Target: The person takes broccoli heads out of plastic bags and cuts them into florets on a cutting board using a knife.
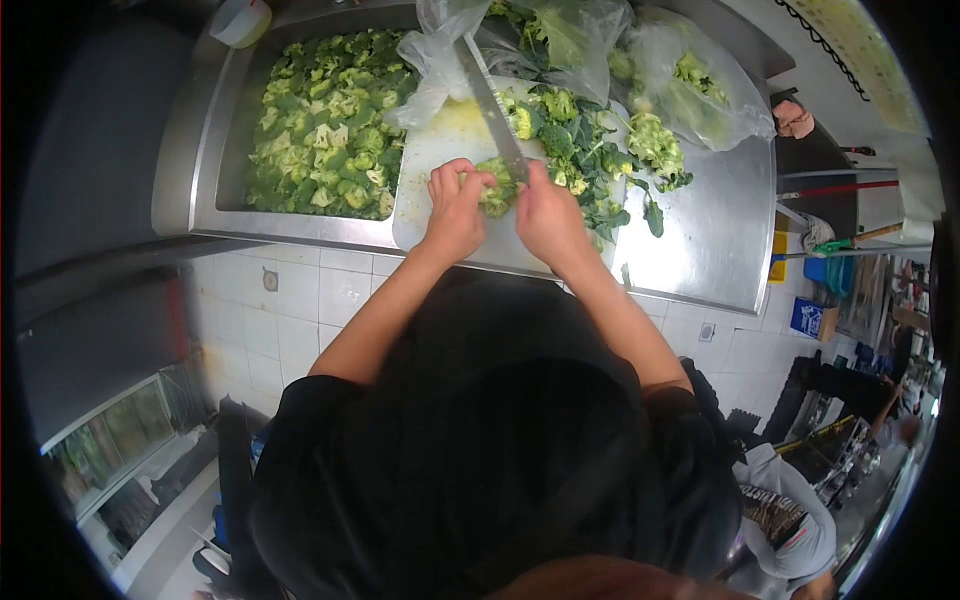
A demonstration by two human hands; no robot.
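Observation:
My right hand (pixel 548 215) is closed around the handle of a large knife (pixel 487 98), whose blade points away from me over the white cutting board (pixel 430 150). Close on its left, my left hand (pixel 457 212) curls its fingers against a piece of broccoli (pixel 494 188) on the board. The blade's near end is beside that piece; whether it touches is hard to tell. Uncut broccoli with leaves (pixel 575 140) is heaped along the board's right side. A sink (pixel 222 150) left of the board is full of cut broccoli florets (pixel 325 125).
Clear plastic bags (pixel 720 110) with more broccoli lie at the back right, on the steel counter (pixel 710 230). A white container (pixel 240 22) stands at the sink's far left corner. Another person in a grey shirt (pixel 790 510) is at the lower right.

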